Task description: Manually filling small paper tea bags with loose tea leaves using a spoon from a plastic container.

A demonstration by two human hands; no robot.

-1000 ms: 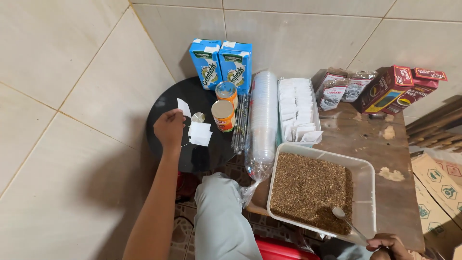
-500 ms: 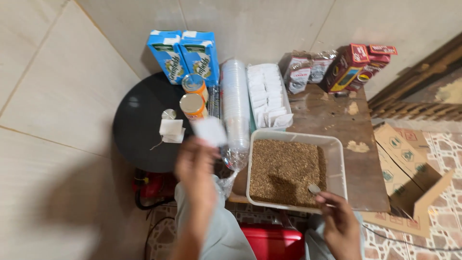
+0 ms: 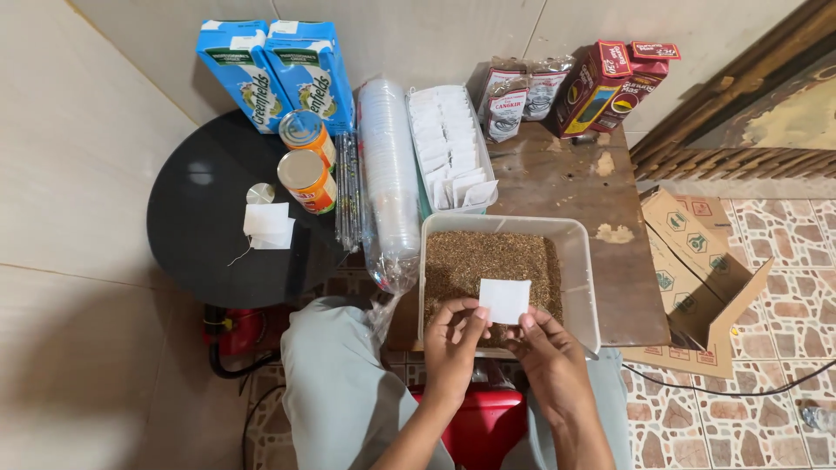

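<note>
Empty white tea bag point(image 3: 504, 299): flat face up toward camera, long axis roughly left-right, slight tilt. Held over near edge of clear plastic tub point(image 3: 582, 287) of loose tea point(image 3: 488, 261). Both forearms come up from bottom, hands converge. Left hand point(image 3: 453, 341) pinches left edge, right hand point(image 3: 547, 352) pinches lower right corner; fingers narrow. Tub on wooden table point(image 3: 566, 187).

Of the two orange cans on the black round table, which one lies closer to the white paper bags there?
The front orange can, the one farther from the blue cartons. It stands just right of the white paper bags; the other orange can stands behind it, against the cartons.
</note>
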